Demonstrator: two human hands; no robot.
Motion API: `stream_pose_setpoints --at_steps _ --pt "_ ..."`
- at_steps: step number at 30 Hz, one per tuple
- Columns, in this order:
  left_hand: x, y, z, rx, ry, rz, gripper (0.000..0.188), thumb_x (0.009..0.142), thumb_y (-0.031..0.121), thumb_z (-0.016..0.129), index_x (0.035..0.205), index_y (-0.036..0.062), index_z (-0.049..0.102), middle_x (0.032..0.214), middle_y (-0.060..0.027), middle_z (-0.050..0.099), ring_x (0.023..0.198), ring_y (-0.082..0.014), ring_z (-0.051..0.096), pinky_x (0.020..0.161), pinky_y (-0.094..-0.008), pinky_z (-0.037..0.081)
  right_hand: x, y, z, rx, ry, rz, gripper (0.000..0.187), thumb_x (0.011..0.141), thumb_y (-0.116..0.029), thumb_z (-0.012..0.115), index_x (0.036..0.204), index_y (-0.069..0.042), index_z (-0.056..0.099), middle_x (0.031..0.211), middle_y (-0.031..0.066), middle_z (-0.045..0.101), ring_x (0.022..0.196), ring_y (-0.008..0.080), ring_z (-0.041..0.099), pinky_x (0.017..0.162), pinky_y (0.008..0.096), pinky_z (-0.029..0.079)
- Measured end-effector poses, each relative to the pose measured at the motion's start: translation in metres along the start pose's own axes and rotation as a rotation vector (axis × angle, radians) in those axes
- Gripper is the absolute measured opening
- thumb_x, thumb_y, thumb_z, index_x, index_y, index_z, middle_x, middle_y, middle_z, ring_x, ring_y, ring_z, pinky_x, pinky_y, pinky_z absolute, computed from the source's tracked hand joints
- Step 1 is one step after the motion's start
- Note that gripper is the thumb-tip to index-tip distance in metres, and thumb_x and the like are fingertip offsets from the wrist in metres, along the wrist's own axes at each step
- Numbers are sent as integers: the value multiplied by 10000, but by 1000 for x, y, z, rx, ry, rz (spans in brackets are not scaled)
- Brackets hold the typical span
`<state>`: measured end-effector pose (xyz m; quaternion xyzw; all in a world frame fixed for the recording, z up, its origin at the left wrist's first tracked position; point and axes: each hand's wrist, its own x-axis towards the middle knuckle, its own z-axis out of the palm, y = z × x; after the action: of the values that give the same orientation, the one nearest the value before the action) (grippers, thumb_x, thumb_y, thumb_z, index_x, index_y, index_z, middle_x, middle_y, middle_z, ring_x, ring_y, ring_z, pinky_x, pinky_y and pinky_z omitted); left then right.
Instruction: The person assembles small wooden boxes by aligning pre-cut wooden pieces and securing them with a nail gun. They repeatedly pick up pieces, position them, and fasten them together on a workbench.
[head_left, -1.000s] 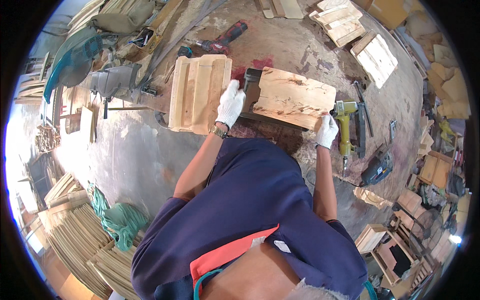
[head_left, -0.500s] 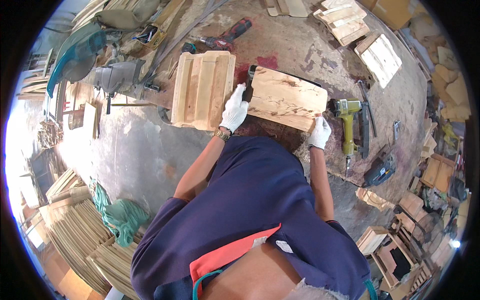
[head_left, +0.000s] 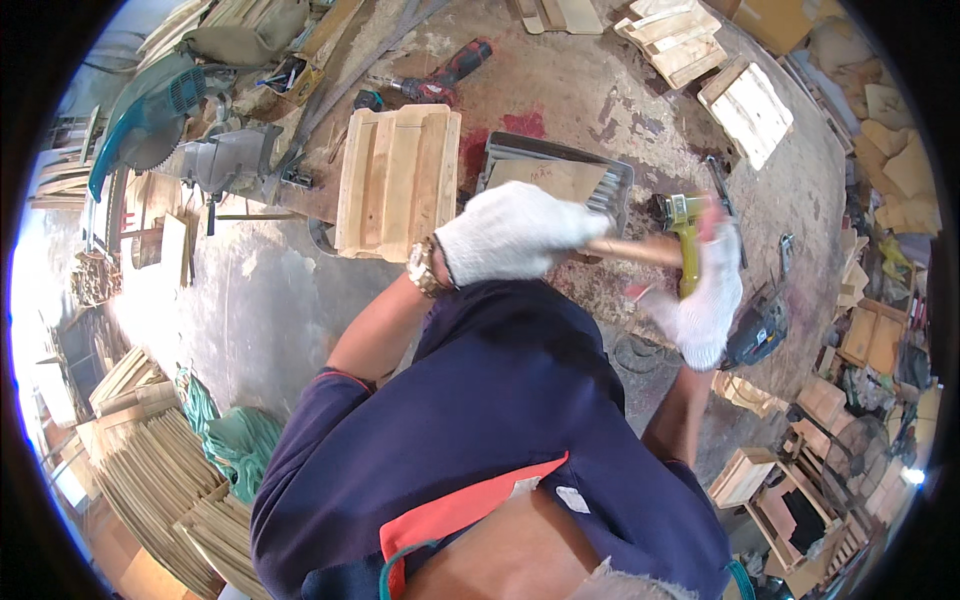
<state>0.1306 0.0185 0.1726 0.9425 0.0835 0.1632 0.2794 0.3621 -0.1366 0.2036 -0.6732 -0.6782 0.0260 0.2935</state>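
Note:
A wooden board (head_left: pixel 635 250) is raised and turned nearly edge-on between my gloved hands. My left hand (head_left: pixel 512 235) is closed around its left end, hiding that part. At its right end is my right hand (head_left: pixel 705 305), blurred, with thumb and fingers spread apart. Behind them lies a dark plastic tray (head_left: pixel 625 180) holding a flat piece of board (head_left: pixel 550 178) and what look like strips of nails (head_left: pixel 604 190). Next to my left hand lies a ribbed wooden panel (head_left: pixel 395 180). A yellow-green nail gun (head_left: pixel 688 225) lies partly behind my right hand.
A red-black power drill (head_left: pixel 450 75) lies at the back of the worktable. A teal circular-blade saw (head_left: pixel 150 125) stands far left. Ribbed panels (head_left: pixel 680 45) lie back right. Stacked wood strips (head_left: pixel 150 480) and green cloth (head_left: pixel 243 445) are lower left. A dark tool (head_left: pixel 757 335) sits near the right edge.
The board, face-up over the tray before, is now lifted toward me and tipped edge-on, uncovering the tray. My right hand has moved right and its fingers have spread.

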Motion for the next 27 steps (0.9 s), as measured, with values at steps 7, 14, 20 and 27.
stream_pose_setpoints --at_steps 7,14,20,27 --pt "32 21 -22 447 266 33 456 794 254 717 1225 164 601 1085 -73 676 1085 -247 647 1013 -487 446 15 4 3 -2 -170 -62 240 810 -184 726 1005 -45 718 1015 177 719 856 325 709 745 374 573" --pt "-36 -63 50 -470 932 -739 266 906 18 607 1170 30 583 1003 -168 644 929 -329 654 780 -344 525 -44 107 126 500 423 854 311 963 -160 639 1123 106 666 979 62 705 867 116 605 786 276 499" --pt "-94 -99 144 -25 536 -998 398 897 190 569 1276 85 505 1046 -229 662 995 -451 623 840 -538 498 -86 122 219 906 597 965 182 974 -134 646 1055 20 700 906 11 680 795 66 579 704 225 479" --pt "-106 -112 167 -173 457 -1079 549 883 235 561 1402 82 466 1150 -264 649 1064 -442 620 907 -531 487 -84 112 264 1005 613 947 208 992 -143 621 1097 21 694 933 16 687 814 69 580 721 226 481"
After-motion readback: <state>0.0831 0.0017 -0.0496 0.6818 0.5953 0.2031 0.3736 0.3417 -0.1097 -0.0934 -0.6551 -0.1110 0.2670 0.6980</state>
